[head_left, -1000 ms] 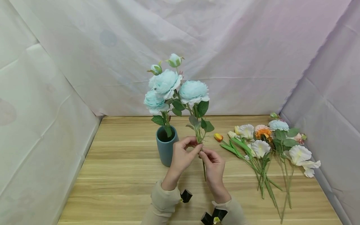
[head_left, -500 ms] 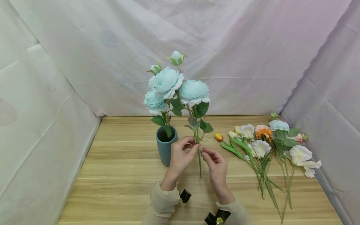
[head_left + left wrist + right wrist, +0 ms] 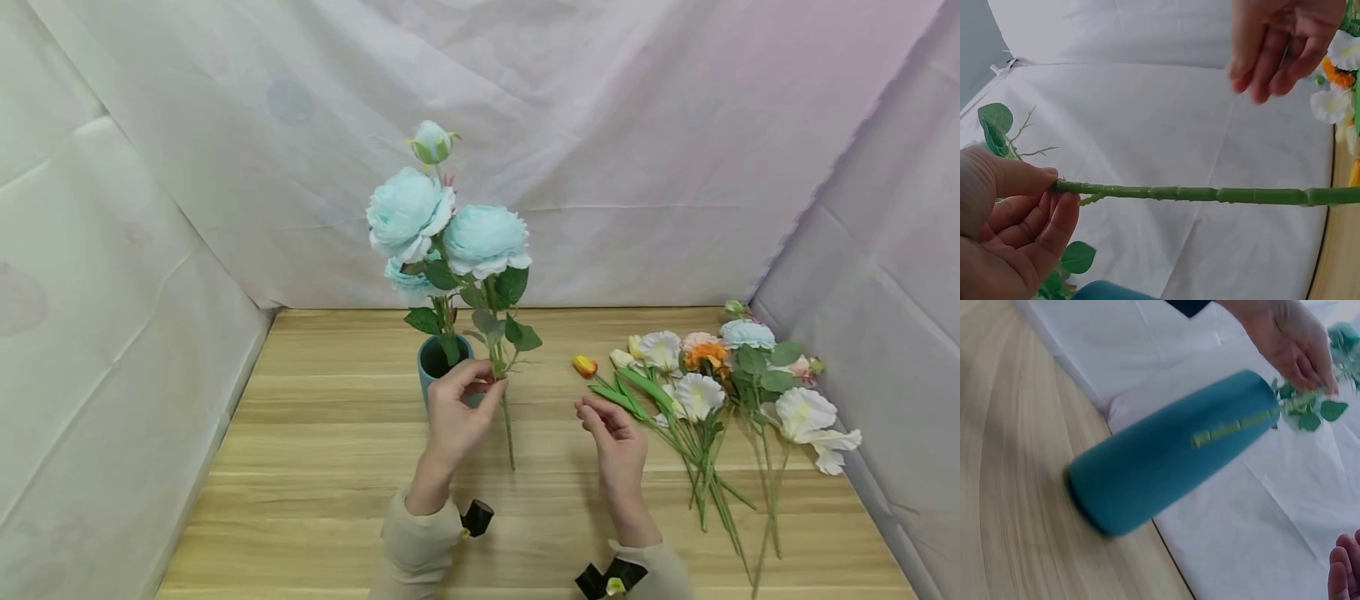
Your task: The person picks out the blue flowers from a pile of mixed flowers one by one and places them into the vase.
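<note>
My left hand [image 3: 459, 421] pinches the green stem of a light-blue artificial peony [image 3: 486, 240] between thumb and fingers. The peony is upright, with two large blooms, a bud and green leaves. In the left wrist view its bare stem [image 3: 1197, 194] extends past the fingertips. Behind the left hand stands a teal vase [image 3: 1172, 453], partly covered by that hand in the head view. Another light-blue peony [image 3: 407, 280] stands in it, its bloom partly hidden by the held one. My right hand [image 3: 621, 450] hovers to the right of the stem, fingers loosely bent, holding nothing.
On the right of the wooden table [image 3: 300, 500] lies a loose pile of artificial flowers: white blooms [image 3: 697, 396], an orange bloom [image 3: 705, 357], a light-blue peony [image 3: 748, 335] and an orange-yellow tulip [image 3: 585, 366]. White cloth [image 3: 637, 167] hangs behind and at both sides.
My right hand has let go of the stem and moved right. My left hand has carried the peony to the left, so its blooms now overlap the peony in the vase.
</note>
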Demonstrator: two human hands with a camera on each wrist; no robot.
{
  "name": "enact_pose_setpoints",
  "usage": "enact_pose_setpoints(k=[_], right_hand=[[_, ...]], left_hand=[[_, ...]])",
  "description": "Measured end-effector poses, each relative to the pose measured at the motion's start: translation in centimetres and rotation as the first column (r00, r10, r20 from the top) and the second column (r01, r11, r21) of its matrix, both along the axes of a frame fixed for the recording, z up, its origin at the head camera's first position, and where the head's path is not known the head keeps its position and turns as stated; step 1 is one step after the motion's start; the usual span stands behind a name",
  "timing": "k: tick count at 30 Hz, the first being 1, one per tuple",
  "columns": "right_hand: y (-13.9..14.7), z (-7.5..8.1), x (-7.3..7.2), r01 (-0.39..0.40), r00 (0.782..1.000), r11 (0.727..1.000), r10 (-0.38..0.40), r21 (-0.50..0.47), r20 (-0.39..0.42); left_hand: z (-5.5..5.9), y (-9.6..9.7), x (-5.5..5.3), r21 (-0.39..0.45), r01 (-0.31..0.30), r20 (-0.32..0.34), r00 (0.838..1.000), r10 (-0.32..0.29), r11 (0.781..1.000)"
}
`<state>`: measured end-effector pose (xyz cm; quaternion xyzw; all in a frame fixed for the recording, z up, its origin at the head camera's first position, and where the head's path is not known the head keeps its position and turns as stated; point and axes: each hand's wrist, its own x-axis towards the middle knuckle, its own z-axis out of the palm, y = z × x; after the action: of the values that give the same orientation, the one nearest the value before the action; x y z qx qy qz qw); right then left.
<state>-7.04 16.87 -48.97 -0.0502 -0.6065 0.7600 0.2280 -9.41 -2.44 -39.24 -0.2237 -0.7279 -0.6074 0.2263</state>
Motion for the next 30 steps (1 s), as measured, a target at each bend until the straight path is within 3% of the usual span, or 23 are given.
enact_pose_setpoints(k=[4,7,15,24,30], right_hand=[[1.9,-0.7,0.0,0.052,0.999,0.998,-0.052,0.018,-0.005],[3.5,-1.1,0.1,0.089,0.996,0.996,-0.089,0.000,-0.029],[6.8,-1.6,0.4,0.228,0.973,0.970,-0.231,-0.086,-0.027],[8.3,-2.6,0.6,0.237,0.963,0.965,-0.248,-0.113,-0.101],[8.7,-2.6,0.8,0.239,0.963,0.960,-0.253,-0.147,-0.088]], left_hand=[[-0.9,-1.2,-0.5,0.016,-0.004,0.006,1.000,0.004,1.000],[-0.5,-2.1,-0.4,0.029,-0.004,-0.004,1.000,0.004,1.000],[1.5,-4.5,-0.2,0.030,-0.045,-0.020,0.999,0.045,0.999],[3.7,-6.0,-0.8,0.063,-0.108,-0.047,0.993,0.111,0.992],[5.4,-6.7,-1.4,0.097,-0.112,-0.107,0.987,0.122,0.989]])
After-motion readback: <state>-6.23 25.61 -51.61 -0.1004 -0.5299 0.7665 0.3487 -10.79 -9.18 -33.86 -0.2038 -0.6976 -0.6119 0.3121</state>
